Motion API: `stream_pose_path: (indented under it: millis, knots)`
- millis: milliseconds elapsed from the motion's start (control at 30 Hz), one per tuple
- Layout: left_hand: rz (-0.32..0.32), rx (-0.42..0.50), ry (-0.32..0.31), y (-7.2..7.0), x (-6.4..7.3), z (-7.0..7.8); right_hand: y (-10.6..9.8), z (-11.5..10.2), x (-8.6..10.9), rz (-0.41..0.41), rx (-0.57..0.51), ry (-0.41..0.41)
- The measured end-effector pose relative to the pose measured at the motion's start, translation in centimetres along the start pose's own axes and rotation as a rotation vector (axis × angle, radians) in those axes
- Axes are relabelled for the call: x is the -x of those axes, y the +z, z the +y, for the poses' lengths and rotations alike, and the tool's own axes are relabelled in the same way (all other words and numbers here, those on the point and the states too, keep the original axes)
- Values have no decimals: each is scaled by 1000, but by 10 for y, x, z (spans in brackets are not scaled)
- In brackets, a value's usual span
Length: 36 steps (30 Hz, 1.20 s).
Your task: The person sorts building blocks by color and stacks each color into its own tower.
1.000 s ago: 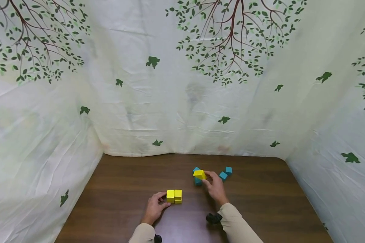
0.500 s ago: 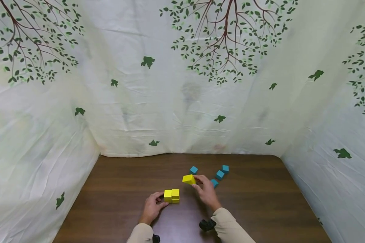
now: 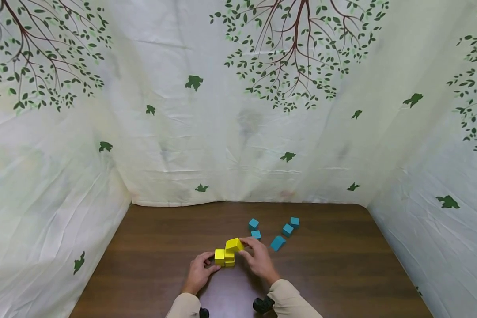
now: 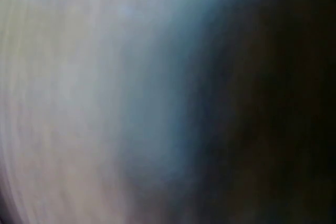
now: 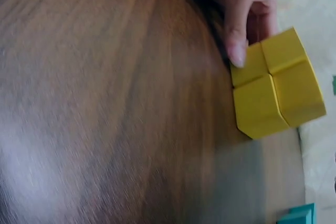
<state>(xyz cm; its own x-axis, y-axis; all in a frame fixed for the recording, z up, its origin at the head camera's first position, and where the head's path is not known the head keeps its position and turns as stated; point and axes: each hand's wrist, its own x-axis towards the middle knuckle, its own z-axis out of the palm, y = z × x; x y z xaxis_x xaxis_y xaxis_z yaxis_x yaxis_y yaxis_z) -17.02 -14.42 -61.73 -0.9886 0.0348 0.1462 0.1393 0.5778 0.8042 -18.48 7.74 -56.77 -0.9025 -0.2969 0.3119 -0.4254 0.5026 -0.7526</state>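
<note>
In the head view, a small stack of yellow blocks (image 3: pixel 219 257) stands on the brown table. My left hand (image 3: pixel 198 272) holds the stack at its left side, thumb at the near edge and fingers at the far side. My right hand (image 3: pixel 260 263) pinches another yellow block (image 3: pixel 233 244) between thumb and fingers, tilted over the right column of the stack. From the right wrist, the left thumb (image 5: pixel 237 52) shows against the stacked yellow blocks (image 5: pixel 257 109); the right hand lies outside that view. The left wrist view is only a blur.
Several blue blocks (image 3: pixel 278 243) lie scattered on the wooden table (image 3: pixel 342 265) beyond and right of my right hand. A pale cloth printed with leaves and branches (image 3: pixel 222 145) hangs behind the table and along both sides.
My right hand has carried its yellow block left and nearer, from above the blue blocks to over the stack. More blue blocks now show. The left hand stays at the stack.
</note>
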Motion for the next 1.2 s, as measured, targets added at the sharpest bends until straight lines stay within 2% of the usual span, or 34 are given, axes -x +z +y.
stream_pose_path:
  millis: [300,567,967,1200]
  knots:
    - [3,1,-19,-1,-2,0,11,-9,-4,-86,14,-7]
    - [6,-11,-11,-1,-4,-1,19,-9,-6,-92,57,-59]
    - [-4,-3,-10,0,-3,0,21,-8,-6,-102,46,-42]
    - [-2,-12,11,1,-2,-1,22,-8,-3,-128,20,17]
